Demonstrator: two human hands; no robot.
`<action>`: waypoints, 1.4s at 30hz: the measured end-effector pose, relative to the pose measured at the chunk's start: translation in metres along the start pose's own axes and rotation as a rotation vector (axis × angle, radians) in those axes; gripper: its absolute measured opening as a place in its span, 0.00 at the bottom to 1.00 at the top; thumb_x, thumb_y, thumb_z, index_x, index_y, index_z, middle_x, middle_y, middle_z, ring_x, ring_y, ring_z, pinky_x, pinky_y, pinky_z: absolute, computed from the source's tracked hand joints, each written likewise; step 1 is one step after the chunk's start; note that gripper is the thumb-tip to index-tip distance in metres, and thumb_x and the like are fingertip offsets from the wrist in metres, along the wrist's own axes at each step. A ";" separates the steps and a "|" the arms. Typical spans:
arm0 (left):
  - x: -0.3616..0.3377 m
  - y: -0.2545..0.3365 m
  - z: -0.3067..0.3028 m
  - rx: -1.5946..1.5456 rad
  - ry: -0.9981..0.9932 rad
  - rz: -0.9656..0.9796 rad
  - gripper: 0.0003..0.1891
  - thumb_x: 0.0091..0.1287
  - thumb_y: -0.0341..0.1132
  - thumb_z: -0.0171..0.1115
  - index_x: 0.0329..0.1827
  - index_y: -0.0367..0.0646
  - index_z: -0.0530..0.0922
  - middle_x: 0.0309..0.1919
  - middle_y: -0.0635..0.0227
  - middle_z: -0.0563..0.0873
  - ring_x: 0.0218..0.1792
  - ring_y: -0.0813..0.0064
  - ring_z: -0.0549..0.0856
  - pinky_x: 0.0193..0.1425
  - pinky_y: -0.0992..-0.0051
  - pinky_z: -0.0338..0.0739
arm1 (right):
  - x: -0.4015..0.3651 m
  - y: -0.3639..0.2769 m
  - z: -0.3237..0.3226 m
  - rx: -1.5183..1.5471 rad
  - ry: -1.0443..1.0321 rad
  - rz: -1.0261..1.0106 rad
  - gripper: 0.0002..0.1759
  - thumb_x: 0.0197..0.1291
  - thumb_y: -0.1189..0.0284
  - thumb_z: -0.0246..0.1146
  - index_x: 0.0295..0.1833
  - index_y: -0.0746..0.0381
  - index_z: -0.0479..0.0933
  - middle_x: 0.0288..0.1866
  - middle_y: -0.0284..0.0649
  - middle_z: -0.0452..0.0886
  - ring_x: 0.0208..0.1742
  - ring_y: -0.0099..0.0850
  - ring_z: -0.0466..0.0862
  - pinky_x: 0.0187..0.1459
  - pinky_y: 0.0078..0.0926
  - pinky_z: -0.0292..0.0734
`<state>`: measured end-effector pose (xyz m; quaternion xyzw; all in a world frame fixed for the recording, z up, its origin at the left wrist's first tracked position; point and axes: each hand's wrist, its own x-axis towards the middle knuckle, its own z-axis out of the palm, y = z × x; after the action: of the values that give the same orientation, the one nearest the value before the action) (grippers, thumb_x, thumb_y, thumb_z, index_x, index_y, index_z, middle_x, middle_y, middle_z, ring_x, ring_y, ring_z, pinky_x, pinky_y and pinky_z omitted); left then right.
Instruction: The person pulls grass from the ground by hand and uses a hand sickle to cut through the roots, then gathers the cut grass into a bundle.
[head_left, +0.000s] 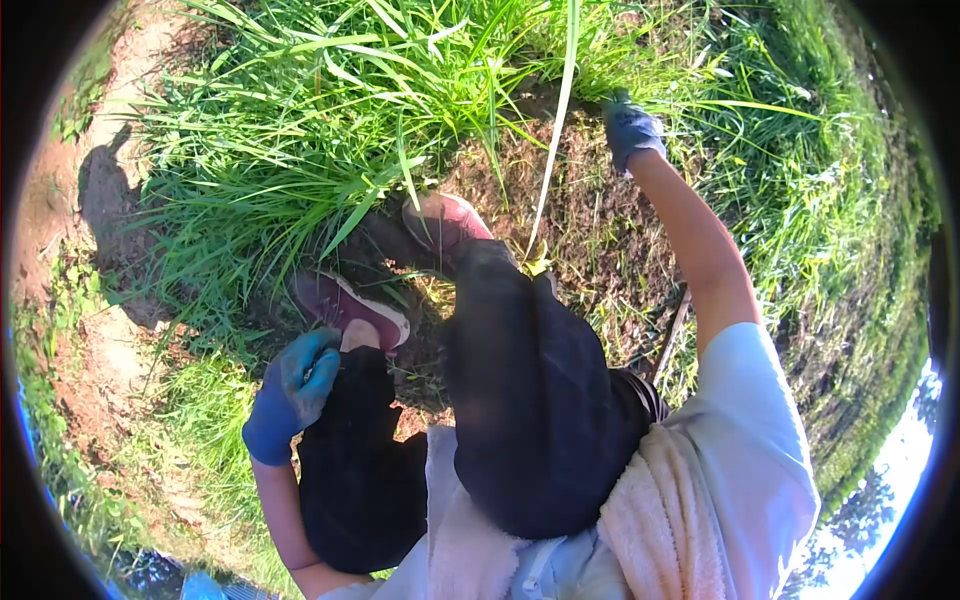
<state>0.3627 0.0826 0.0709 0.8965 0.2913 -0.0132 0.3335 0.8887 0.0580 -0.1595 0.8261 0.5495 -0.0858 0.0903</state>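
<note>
My left hand [295,390], in a blue glove, is beside my bent leg, close to a maroon shoe [350,308]. Its fingers are curled in, and nothing shows between them. On the outstretched right arm, my right hand [632,132] wears a darker blue glove and is at the edge of the green grass [690,95]. Its fingers look closed, but their far side is hidden, so what they may hold cannot be made out. Long-bladed grass [400,120] grows thickly in front of my feet. Bare brown soil [590,200] lies below my right hand.
My knees in dark trousers [530,400] fill the middle. A cream towel [665,500] hangs over my front. A thin dark rod-like thing [672,335] lies by my right thigh. A sandy dirt strip [110,360] runs along the left, and more grass [840,250] covers the right.
</note>
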 end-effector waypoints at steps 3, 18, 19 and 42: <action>-0.001 -0.002 -0.002 0.072 -0.037 0.093 0.06 0.62 0.23 0.58 0.41 0.35 0.74 0.40 0.54 0.80 0.36 0.54 0.83 0.38 0.66 0.78 | 0.009 -0.005 -0.027 -0.179 -0.280 0.101 0.19 0.48 0.72 0.66 0.49 0.60 0.77 0.51 0.48 0.82 0.51 0.39 0.84 0.46 0.37 0.80; 0.004 0.008 -0.002 -0.087 -0.030 -0.025 0.05 0.62 0.22 0.57 0.40 0.34 0.75 0.40 0.55 0.81 0.37 0.55 0.83 0.38 0.66 0.79 | -0.093 -0.031 0.030 -0.016 -0.459 -0.191 0.10 0.66 0.71 0.50 0.49 0.58 0.73 0.40 0.43 0.83 0.40 0.39 0.85 0.44 0.35 0.80; 0.004 0.007 -0.001 -0.075 -0.039 -0.007 0.05 0.62 0.22 0.57 0.41 0.34 0.75 0.40 0.55 0.81 0.37 0.54 0.83 0.38 0.66 0.79 | -0.070 -0.015 0.018 0.182 -0.245 -0.152 0.12 0.66 0.69 0.44 0.46 0.57 0.73 0.38 0.44 0.82 0.40 0.41 0.84 0.43 0.34 0.79; 0.015 0.007 -0.004 -0.019 -0.195 -0.109 0.13 0.67 0.30 0.53 0.50 0.32 0.75 0.43 0.51 0.82 0.43 0.56 0.83 0.49 0.68 0.77 | -0.026 -0.003 0.002 0.134 -0.201 -0.137 0.20 0.65 0.75 0.49 0.62 0.55 0.69 0.53 0.46 0.79 0.46 0.44 0.85 0.44 0.41 0.82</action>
<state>0.3777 0.0885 0.0752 0.8705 0.3061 -0.1156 0.3676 0.8759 0.0357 -0.1550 0.7781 0.5858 -0.2107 0.0837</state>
